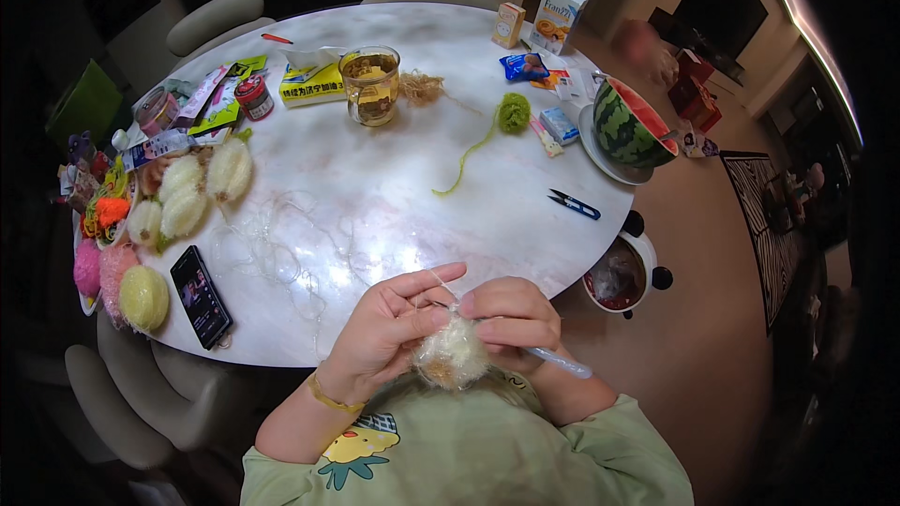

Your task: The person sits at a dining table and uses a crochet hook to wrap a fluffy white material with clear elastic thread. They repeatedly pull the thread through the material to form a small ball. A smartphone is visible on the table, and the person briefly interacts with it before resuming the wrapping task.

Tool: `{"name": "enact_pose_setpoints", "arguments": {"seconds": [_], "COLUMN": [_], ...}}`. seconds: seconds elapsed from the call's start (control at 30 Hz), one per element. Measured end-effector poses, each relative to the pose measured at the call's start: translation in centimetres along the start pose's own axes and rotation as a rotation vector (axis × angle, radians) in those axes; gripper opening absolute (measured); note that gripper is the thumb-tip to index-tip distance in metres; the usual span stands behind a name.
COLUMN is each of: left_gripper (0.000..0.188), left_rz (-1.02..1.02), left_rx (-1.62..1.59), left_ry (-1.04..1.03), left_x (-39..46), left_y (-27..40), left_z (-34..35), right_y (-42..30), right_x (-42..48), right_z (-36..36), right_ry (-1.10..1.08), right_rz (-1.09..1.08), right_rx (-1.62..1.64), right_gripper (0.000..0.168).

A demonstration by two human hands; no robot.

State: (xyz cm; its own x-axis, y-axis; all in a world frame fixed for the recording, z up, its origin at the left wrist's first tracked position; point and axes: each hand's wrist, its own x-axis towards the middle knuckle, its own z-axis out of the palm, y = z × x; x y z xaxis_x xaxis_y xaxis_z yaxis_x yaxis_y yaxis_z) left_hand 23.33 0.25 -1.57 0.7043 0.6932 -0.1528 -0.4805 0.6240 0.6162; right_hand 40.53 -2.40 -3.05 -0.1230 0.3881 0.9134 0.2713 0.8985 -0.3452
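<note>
My left hand [380, 330] pinches a fluffy cream crochet piece [453, 358] with a tan patch at its lower end. A thin pale yarn strand [444, 284] runs over the raised left index finger to the top of the piece. In my right hand [517, 316] is a crochet hook [562, 363] with a greyish handle; its tip meets the piece between both hands. The right fingertips also touch the piece. Loose sparkly white yarn [281, 246] lies in loops on the table to the left. Both hands are at the near edge of the marble-patterned table [394, 225].
Finished cream crochet pieces [184, 197] and yarn balls [144, 299] sit left, near a phone [200, 295]. A glass mug [370, 88] of tea stands at the back. To the right are thread snips [574, 204], green yarn [514, 113], a cut watermelon [626, 126] and a bin [619, 274].
</note>
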Motion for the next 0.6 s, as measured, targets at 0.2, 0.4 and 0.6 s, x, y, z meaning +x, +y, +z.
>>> {"name": "enact_pose_setpoints", "arguments": {"seconds": [0.2, 0.4, 0.6], "left_gripper": [0.058, 0.061, 0.061], "left_rz": [0.097, -0.057, 0.005], "left_rx": [0.095, -0.081, 0.026], "left_ry": [0.078, 0.01, 0.036], "left_x": [0.4, 0.2, 0.2], "left_y": [-0.3, 0.1, 0.5], "left_z": [0.1, -0.9, -0.6], "right_y": [-0.8, -0.5, -1.3], "right_x": [0.9, 0.7, -0.3], "right_z": [0.2, -0.2, 0.5], "right_ry": [-0.221, -0.221, 0.309], "right_rz": [-0.123, -0.136, 0.622], "right_rx": [-0.518, -0.216, 0.527], "right_gripper": [0.027, 0.027, 0.021]}}
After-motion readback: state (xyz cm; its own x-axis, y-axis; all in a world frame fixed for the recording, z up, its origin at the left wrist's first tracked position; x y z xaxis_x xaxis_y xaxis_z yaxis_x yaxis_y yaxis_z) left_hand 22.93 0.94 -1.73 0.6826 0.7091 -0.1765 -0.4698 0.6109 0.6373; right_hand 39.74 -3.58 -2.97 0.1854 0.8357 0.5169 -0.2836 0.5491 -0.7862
